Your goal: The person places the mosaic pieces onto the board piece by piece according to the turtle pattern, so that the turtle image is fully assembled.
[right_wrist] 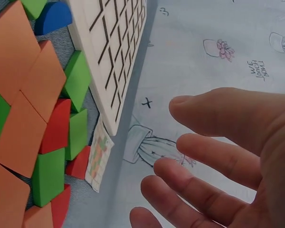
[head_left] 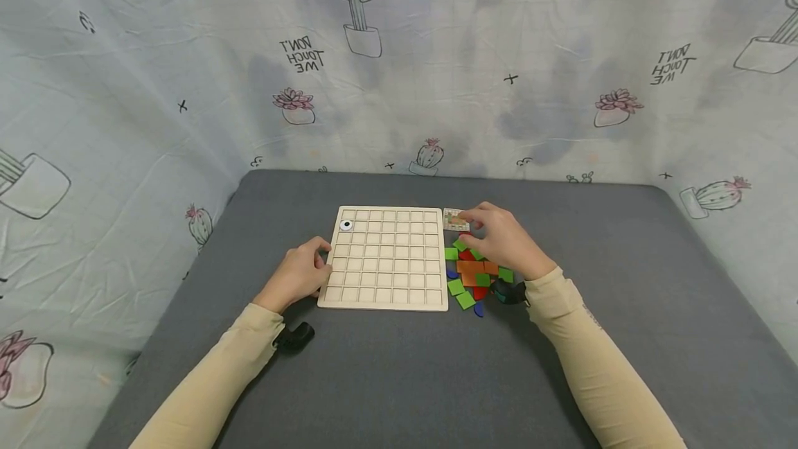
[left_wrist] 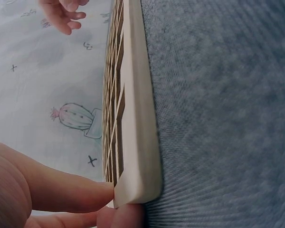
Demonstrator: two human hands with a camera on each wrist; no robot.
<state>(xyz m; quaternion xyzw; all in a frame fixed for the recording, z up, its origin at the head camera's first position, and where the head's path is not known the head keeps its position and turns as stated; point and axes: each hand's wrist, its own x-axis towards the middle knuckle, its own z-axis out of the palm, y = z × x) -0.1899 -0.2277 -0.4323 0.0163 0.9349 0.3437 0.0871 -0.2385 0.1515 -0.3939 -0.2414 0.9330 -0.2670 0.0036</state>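
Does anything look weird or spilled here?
Nothing looks broken. The coloured blocks lie jumbled at different angles beside the board, messy next to its neat squares. A round white piece with a black middle sits there alone, like one eye.

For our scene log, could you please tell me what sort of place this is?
Probably a curtained-off tabletop activity spot: cactus-print fabric hangs behind and beside a grey table bearing a wooden grid board.

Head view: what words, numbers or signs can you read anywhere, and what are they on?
"DON'T TOUCH ME": twice on the wall cloth, letters flipped; "ME" looks like "WE".
"x": small crosses on the cloth.
Card: any print is too small to read.
Board, blocks: no writing visible.
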